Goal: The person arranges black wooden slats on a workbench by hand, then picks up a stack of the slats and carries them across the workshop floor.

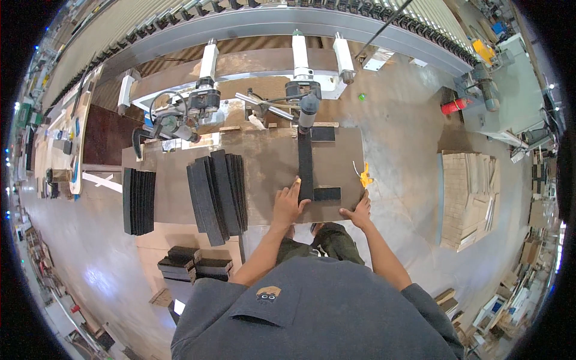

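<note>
A long black strip [306, 165] lies upright in the view on the brown worktable [264, 147], its far end under a grey cylinder on a clamp-like machine [308, 108]. My left hand [289, 204] rests at the strip's near left side, fingers stretched and thumb toward its end. Two short black pieces lie at the strip's right side: a near piece [327, 194] and a far piece [323, 134]. At the table's right front edge is my right hand [360, 211], fingers extended and thumb apart, holding nothing visible. Just beyond it lies a small yellow tool [366, 176] with a thin pale line.
Stacked black strips [219, 195] lie left of my left hand, with another stack [138, 201] farther left. Short black blocks [195, 265] sit on a lower brown board. A pallet-like stack of tan boards [469, 198] stands right. A red extinguisher [454, 106] is beyond it.
</note>
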A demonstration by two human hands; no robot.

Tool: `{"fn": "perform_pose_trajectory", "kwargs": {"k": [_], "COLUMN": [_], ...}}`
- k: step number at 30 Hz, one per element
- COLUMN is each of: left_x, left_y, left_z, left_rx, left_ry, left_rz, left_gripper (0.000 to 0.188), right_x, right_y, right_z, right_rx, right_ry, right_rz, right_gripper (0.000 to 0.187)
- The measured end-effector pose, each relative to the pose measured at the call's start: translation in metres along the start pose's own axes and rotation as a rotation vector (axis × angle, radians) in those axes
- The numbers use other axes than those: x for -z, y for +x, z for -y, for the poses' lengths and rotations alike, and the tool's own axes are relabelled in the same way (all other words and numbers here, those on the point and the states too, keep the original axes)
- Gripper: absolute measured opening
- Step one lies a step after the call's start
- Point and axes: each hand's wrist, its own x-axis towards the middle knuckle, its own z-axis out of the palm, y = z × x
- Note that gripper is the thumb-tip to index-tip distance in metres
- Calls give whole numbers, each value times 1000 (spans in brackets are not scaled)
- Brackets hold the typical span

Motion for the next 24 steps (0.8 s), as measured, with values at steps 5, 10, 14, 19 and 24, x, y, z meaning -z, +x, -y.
{"fn": "perform_pose_trajectory", "kwargs": {"k": [5, 10, 14, 19, 24], "left_x": [-7, -3, -5, -1, -7], "left_y": [-4, -7, -8, -9, -13], "left_z": [7, 8, 9, 6, 9], "left_rx": [-41, -11, -26, -39, -35], "left_ry": [0, 19, 46, -18, 25], "left_rz": [-36, -5, -9, -36, -27], "left_gripper": [86, 86, 86, 84, 82], "right_x": [-2, -1, -5, -3, 42], "right_y": [0, -1, 3, 3, -26], "right_z": [-2, 4, -7, -14, 27], "right_rx": [43, 26, 85, 127, 72], "right_ry": [3, 47, 1, -25, -506], "right_rz": [-36, -13, -43, -61, 45], "right_gripper": [154, 152, 154, 156, 123]}}
